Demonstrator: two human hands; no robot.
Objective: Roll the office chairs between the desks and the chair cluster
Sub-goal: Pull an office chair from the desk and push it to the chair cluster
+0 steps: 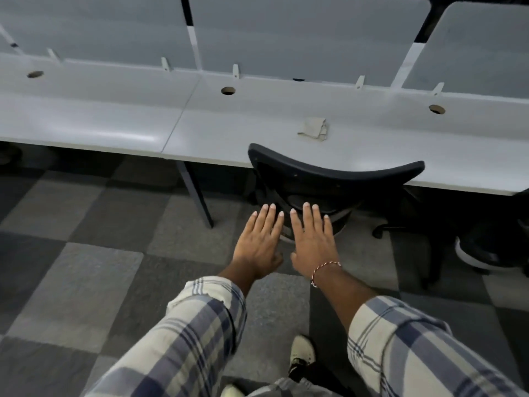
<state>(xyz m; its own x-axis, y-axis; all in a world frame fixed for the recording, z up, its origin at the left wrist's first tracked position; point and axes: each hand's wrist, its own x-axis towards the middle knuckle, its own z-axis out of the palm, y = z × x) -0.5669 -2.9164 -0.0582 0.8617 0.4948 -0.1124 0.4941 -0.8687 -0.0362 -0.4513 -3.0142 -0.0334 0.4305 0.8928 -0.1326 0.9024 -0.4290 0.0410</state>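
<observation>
I'm looking down at both arms stretching forward side by side: my left hand (pixel 259 239) and right hand (pixel 310 242) are lying flat, fingers straight and slightly spread, holding nothing. They're hovering at the lower back of the black office chair (pixel 335 170) (whether the fingertips are actually touching it, I cannot tell). That chair is sitting tucked against the grey desk (pixel 229 124), its backrest top just beside the desk edge, near a folded cloth (pixel 313 128). I'm judging this one as parked at the desks. A second chair (pixel 472 250) is showing partly at the right, also by the desk. The chair cluster isn't appearing in view, so I cannot say how many are left to roll.
</observation>
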